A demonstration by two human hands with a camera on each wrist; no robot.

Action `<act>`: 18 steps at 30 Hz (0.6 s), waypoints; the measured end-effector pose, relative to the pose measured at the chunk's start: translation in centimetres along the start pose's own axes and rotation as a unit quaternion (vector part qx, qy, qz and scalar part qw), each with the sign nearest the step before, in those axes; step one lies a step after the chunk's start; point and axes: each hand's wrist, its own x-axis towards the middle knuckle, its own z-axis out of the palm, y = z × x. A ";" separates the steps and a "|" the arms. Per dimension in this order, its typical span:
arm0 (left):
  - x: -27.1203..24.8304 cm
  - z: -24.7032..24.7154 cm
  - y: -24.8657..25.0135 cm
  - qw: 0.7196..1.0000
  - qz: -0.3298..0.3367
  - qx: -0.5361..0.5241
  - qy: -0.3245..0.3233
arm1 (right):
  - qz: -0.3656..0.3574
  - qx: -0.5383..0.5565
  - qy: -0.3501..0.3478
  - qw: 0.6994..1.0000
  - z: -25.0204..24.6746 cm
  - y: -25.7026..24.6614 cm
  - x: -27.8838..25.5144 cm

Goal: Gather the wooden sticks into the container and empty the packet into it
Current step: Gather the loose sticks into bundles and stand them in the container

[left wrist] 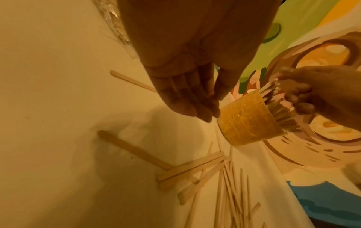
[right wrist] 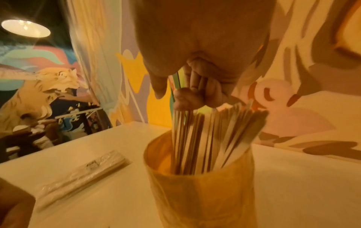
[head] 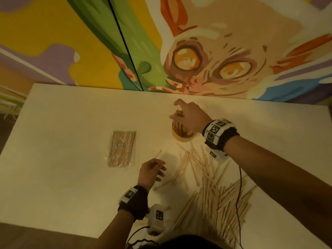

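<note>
Right hand (head: 190, 117) over yellow container (right wrist: 201, 185), fingers pinching tops of wooden sticks (right wrist: 195, 138) standing inside; left hand (head: 151, 172) loosely spread, holding nothing; loose sticks (head: 213, 187) scattered on surface (head: 71, 123); sealed packet (head: 122, 148) flat, left of container.

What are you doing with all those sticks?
A person is tidying wooden sticks into a yellow container. Their right hand grips a bunch standing in it. Their left hand hovers open above the table. Loose sticks lie scattered nearby, and the packet lies unopened to the left.
</note>
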 end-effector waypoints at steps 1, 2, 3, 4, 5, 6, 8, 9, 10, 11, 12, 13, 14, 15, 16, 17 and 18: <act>0.0 -0.2 -0.1 1.000 0.004 0.007 0.002 | -0.005 0.024 0.018 1.000 -0.6 0.2 -0.7; 0.0 -0.4 -0.3 1.000 0.008 0.015 0.004 | -0.009 0.056 0.037 0.998 -1.2 0.4 -1.7; -0.1 -0.6 -0.4 1.000 0.014 0.024 0.007 | -0.012 0.097 0.056 0.994 -1.6 0.7 -3.0; -0.1 -0.9 -0.6 0.999 0.020 0.035 0.011 | -0.011 0.140 0.074 0.987 -1.9 1.2 -4.4; -0.2 -1.1 -0.9 0.998 0.030 0.051 0.020 | -0.002 0.175 0.088 0.981 -1.9 1.8 -6.0; -0.2 -1.4 -1.1 0.995 0.045 0.076 0.036 | 0.017 0.198 0.093 0.976 -1.6 2.5 -7.9; 0.1 -2.0 -1.8 0.979 0.078 0.168 0.086 | 0.076 0.215 0.081 0.970 -0.3 4.7 -11.8; 0.3 -2.5 -2.1 0.963 0.089 0.230 0.110 | 0.110 0.222 0.069 0.966 0.6 6.0 -13.9; 0.6 -2.9 -2.4 0.943 0.092 0.296 0.124 | 0.145 0.226 0.055 0.962 1.6 7.3 -16.1; 0.9 -3.4 -2.6 0.922 0.090 0.354 0.130 | 0.176 0.223 0.041 0.958 2.6 8.7 -18.4; 1.1 -3.8 -2.9 0.904 0.085 0.398 0.129 | 0.205 0.216 0.027 0.954 3.5 10.0 -20.8; 1.4 -4.0 -3.2 0.892 0.083 0.426 0.126 | 0.230 0.209 0.013 0.950 4.4 11.2 -23.2; 1.6 -4.1 -3.5 0.886 0.082 0.440 0.124 | 0.253 0.207 -0.002 0.945 5.3 12.4 -25.6; 1.9 -3.9 -3.6 0.885 0.081 0.442 0.123 | 0.274 0.209 -0.016 0.939 6.2 13.4 -27.9; 2.1 -3.6 -3.7 0.887 0.080 0.439 0.121 | 0.295 0.212 -0.028 0.931 7.0 14.3 -30.0; 2.3 -3.0 -3.6 0.888 0.082 0.436 0.118 | 0.314 0.215 -0.038 0.924 7.8 15.0 -32.0; 2.3 -2.3 -3.4 0.888 0.090 0.437 0.114 | 0.331 0.218 -0.046 0.917 8.5 15.7 -33.7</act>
